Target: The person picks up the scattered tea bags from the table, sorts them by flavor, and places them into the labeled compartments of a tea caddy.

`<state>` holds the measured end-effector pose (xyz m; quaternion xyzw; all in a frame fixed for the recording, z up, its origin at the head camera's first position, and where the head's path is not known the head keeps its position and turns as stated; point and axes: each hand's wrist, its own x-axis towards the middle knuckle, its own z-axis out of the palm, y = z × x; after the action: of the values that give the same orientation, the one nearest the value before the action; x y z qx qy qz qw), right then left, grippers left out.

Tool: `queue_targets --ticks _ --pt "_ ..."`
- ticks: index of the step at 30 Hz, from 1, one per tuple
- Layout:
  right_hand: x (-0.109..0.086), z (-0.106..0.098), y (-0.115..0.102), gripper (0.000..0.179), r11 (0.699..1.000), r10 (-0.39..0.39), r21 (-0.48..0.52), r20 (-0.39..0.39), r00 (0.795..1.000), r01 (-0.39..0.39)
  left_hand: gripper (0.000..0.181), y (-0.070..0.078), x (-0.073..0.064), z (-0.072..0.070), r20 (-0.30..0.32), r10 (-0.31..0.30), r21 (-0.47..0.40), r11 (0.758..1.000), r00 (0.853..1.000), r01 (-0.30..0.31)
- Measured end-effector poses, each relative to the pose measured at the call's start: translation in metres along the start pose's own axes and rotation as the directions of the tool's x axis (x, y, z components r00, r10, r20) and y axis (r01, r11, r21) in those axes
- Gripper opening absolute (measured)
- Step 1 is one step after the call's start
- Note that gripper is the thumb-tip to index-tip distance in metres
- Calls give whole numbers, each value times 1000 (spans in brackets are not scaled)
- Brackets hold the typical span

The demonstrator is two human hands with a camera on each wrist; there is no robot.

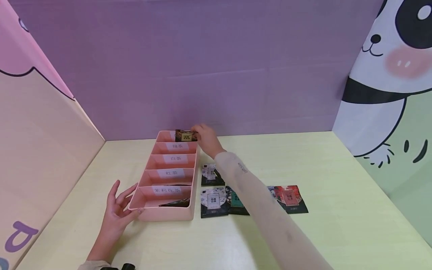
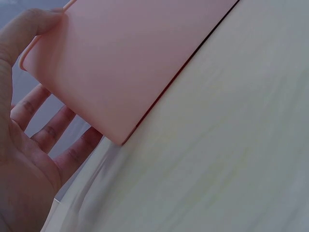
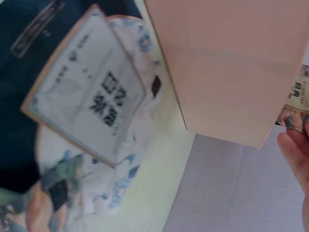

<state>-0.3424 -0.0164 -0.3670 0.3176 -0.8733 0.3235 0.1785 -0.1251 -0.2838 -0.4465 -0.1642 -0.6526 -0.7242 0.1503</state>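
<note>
A pink divided box (image 1: pixel 166 214) stands lengthwise on the table, its compartments marked with white paper labels in Chinese characters. My left hand (image 1: pixel 116 215) holds its near left corner, thumb on the front wall and fingers spread along the left side. At the far end, my right hand (image 1: pixel 207 141) pinches the right edge of a dark tea sachet (image 1: pixel 186 135) with a gold label, held over the rearmost compartment. Part of that sachet shows beyond the box wall in the right wrist view. In the nearest compartment lies a dark sachet (image 1: pixel 175 203); another's edge shows in the compartment behind.
Right of the box lie white-patterned sachets (image 1: pixel 213 202), a green-labelled sachet (image 1: pixel 235 200) and a red one (image 1: pixel 289 199). My right forearm crosses over them, hiding some. A purple backdrop (image 1: pixel 216 75) rises at the table's far edge, with printed panels on both sides.
</note>
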Motion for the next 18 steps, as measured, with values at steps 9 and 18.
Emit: queue_targets --ticks 9,18 --pt "-7 6 0 20 970 -54 -236 58 997 66 103 0 1 1 5 -11 24 1000 1000 11" --pt "-3 2 10 29 923 -8 -367 272 962 112 103 2 2 0 6 -30 41 999 1000 30"
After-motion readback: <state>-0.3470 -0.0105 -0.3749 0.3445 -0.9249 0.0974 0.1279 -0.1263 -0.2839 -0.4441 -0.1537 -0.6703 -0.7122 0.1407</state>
